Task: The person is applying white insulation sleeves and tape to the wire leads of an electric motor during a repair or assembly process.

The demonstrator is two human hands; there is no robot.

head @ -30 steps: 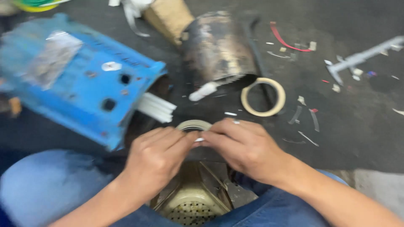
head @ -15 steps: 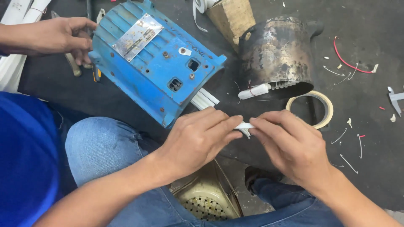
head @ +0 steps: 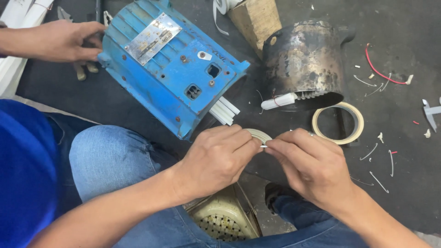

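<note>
A small roll of whitish tape [head: 258, 135] is held at the middle of the view, just above the person's lap, with its free end pinched where the fingertips of both hands meet. The left hand [head: 216, 158] is curled around the near side of the roll, so that it appears to be kept steady, while the right hand [head: 312, 165] is closed narrowly on a thin white strip at the roll's edge, thumb against forefinger, as seems suited to picking at a fine end. Just beyond the hands lies the blue motor housing [head: 170, 64], tipped on its side with white sleeves [head: 223, 111] protruding from its open end. A co-worker's hand [head: 59, 40] rests against the far left edge of that housing. To the right a sooty metal cylinder [head: 303, 59] is laid, and a larger tape ring [head: 338, 122] lies flat on the dark floor [head: 404, 183], within easy reach.
</note>
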